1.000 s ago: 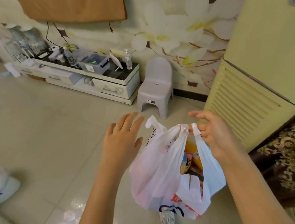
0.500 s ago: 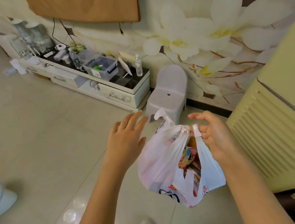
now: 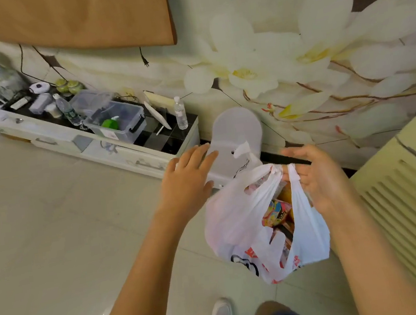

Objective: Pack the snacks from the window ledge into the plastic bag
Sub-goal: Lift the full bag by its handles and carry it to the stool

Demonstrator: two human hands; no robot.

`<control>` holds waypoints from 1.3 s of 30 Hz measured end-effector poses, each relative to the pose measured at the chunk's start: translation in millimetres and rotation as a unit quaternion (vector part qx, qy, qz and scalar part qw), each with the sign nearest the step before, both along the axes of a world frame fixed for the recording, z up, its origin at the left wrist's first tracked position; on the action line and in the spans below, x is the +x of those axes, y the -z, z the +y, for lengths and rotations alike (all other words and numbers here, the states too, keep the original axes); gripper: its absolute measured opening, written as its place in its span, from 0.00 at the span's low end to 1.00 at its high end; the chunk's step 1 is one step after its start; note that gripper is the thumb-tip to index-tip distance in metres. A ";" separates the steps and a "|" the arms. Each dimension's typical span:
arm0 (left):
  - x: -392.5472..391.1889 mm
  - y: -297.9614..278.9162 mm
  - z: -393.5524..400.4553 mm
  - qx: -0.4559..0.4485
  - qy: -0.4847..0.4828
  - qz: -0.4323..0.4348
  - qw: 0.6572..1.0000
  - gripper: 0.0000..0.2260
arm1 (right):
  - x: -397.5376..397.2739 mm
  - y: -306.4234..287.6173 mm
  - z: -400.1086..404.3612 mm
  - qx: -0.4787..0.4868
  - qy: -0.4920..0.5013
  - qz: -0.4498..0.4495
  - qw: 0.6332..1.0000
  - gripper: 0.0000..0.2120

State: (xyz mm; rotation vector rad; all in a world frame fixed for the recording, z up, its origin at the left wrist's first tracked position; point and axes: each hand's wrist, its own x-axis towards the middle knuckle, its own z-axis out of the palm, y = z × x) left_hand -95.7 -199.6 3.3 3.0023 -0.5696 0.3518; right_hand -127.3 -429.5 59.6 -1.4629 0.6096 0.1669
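Plastic bag (image 3: 238, 221) still pinched by right hand (image 3: 314, 181), left hand (image 3: 186, 183) still spread beside it

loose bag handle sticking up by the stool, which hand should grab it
Left. The open left hand hovers right beside the loose white handle, while the right hand already pinches the white plastic bag's other handle.

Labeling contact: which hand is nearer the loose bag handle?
Left. The left hand hovers open just left of the loose bag handle; the right hand holds the other handle, farther right.
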 end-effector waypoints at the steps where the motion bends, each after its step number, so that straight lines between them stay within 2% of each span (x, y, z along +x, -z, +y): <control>1: 19.9 1.3 0.1 -0.002 0.006 0.001 1.000 0.30 | 16.5 0.1 1.1 0.000 0.005 0.000 1.000 0.10; 8: 149.2 30.8 -15.0 0.000 0.053 0.016 0.998 0.27 | 140.0 24.3 0.5 0.012 0.033 0.007 0.999 0.09; 18: 329.1 91.5 -47.1 0.026 0.036 0.133 0.990 0.27 | 320.7 84.7 -13.4 0.053 0.046 0.073 0.995 0.08; 21: 378.6 105.4 -53.1 0.027 0.047 0.145 0.988 0.28 | 368.1 105.9 -14.2 0.025 0.048 0.105 0.993 0.10; 25: 436.6 123.6 -55.2 0.029 0.068 0.179 0.981 0.28 | 426.1 138.1 -14.5 -0.002 0.075 0.123 0.990 0.08; 27: 462.4 132.9 -54.2 0.032 0.086 0.197 0.976 0.28 | 449.4 151.5 -13.7 -0.013 0.090 0.140 0.986 0.11; 30: 500.5 148.8 -55.2 0.044 0.117 0.206 0.971 0.27 | 482.6 166.5 -6.4 -0.003 0.104 0.148 0.983 0.07; 32: 520.7 158.1 -58.3 0.040 0.132 0.208 0.968 0.27 | 498.6 175.8 -1.5 -0.002 0.098 0.140 0.985 0.08; 35: 539.8 174.6 -63.5 0.056 0.142 0.208 0.966 0.29 | 515.6 193.7 -0.4 -0.005 0.117 0.123 0.986 0.09; 39: 549.6 198.8 -64.4 0.035 0.166 0.218 0.961 0.31 | 529.5 226.9 2.0 -0.019 0.114 0.147 0.982 0.08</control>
